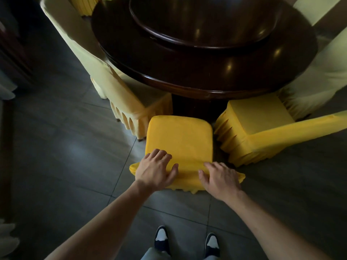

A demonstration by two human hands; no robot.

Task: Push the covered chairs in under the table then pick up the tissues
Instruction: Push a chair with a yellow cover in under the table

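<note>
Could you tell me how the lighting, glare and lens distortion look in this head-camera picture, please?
Head view: dim room, corners falling to near black; small bright glare spots on the dark polished round wooden table; the yellow fabric-covered chair under both hands is the brightest area; wide-angle bending curves the pale yellow covered chair at left; focus looks slightly soft throughout.

Pale chair (105, 72) left, yellow chair (262, 132) right; gap under table (206, 79) between.

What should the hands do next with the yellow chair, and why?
Probably push it straight forward. Both the left hand and right hand lie flat on the top of the yellow chair, and its seat sits out on the floor, short of the dark round table.
</note>
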